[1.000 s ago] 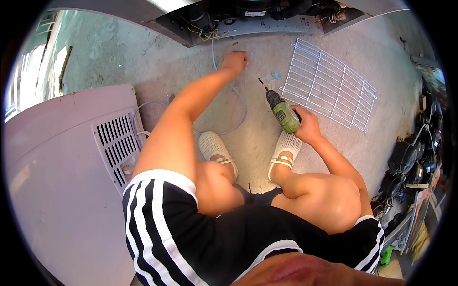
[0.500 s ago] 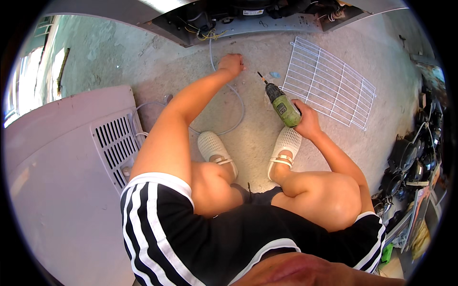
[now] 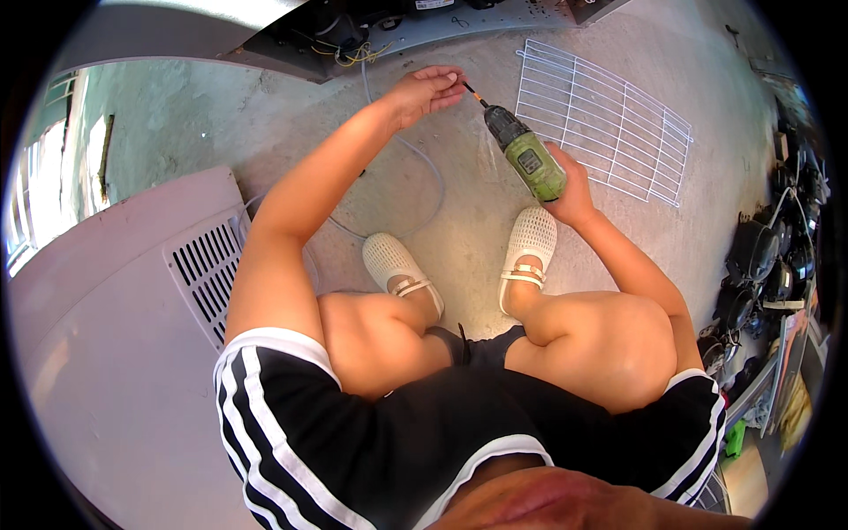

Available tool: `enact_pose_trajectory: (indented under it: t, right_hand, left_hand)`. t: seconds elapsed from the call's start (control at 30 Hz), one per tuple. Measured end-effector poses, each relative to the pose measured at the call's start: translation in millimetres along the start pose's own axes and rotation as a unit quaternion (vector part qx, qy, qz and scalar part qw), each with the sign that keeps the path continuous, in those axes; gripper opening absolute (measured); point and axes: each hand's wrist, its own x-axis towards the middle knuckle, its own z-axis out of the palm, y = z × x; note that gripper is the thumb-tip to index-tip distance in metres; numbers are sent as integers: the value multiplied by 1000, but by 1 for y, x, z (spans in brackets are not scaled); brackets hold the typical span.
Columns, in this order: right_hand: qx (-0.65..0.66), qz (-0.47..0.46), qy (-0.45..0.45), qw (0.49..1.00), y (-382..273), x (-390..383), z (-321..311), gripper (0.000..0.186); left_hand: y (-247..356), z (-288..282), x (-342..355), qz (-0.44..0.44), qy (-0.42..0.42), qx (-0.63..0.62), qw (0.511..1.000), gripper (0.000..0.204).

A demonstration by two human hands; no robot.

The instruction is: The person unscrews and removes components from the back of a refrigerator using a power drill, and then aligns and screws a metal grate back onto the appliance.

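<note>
A green and black cordless drill is held by its grip in my right hand, its bit pointing up and to the left. The slim driver bit ends at the fingertips of my left hand. Thumb and forefinger there are pinched together at the bit's tip, the other fingers curled loosely beside them. Whatever small thing lies between them is too small to make out. Just beyond is the open lower bay of a large grey appliance, with dark parts and loose yellow wires inside.
A white wire rack lies on the concrete floor to the right. A pale cable loops between my feet and the appliance. At left stands a whitish panel with a slotted vent. Dark compressor-like parts are piled along the right.
My left hand has turned and opened from a closed fist into a pinch at the bit's tip. The drill has risen up toward it. The view has shifted slightly.
</note>
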Motion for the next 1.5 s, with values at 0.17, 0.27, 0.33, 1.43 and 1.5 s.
enact_pose_trajectory:
  t: [0.17,0.27,0.33,1.43,1.5]
  right_hand:
    - [-13,-16,40,999,2,3,2,50]
    - [-12,-22,36,999,3,1,2,49]
    - [-6,-20,28,999,3,0,1,49]
    - [12,-31,63,997,24,-2,13,26]
    - [32,-21,59,998,21,1,15,25]
  left_hand:
    - [4,5,-9,-37,-35,-96,994,23]
    - [7,10,-16,-47,-21,-104,993,22]
    - [4,8,-14,-53,-13,-115,992,21]
    - [49,12,-30,31,119,109,986,39]
    - [62,-13,-24,177,274,156,933,36]
